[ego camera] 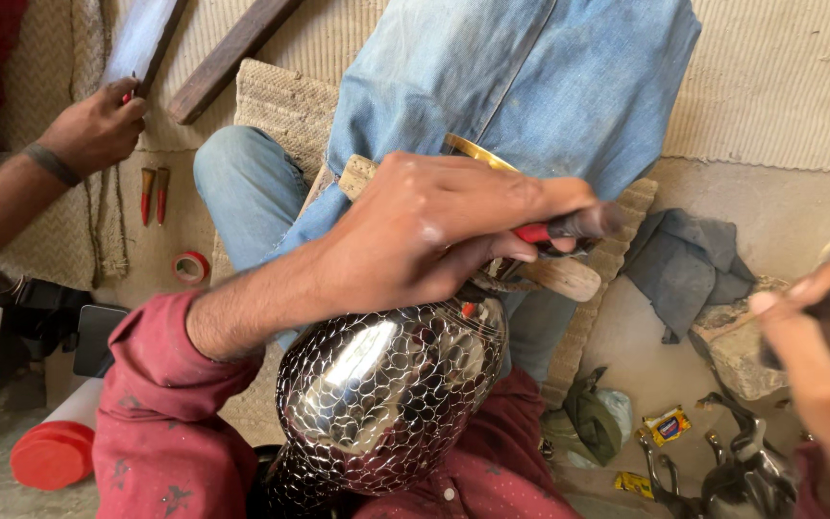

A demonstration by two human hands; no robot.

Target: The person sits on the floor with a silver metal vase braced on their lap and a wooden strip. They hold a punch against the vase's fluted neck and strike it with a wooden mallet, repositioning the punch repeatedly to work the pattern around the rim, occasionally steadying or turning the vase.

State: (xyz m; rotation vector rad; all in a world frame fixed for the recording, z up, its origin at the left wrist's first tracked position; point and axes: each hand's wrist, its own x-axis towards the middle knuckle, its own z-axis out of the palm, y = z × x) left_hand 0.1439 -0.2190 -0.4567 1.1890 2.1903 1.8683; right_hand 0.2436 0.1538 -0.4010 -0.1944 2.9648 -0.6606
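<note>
Left hand (425, 235) grips a red-handled tool (569, 229) above the scaled metal vessel (386, 384).

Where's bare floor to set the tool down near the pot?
Bare floor lies right of the woven mat, between the grey cloth and the small packets. Another patch sits left, around the tape roll. Crowded: bottom right by the metal pieces, and the lap under the shiny pot.

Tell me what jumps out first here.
Bottom centre, a shiny metal vessel with a fish-scale pattern. The left hand rests over its top, gripping a red-handled tool. Upper left, another person's hand presses a flat pale strip on the mat.
</note>
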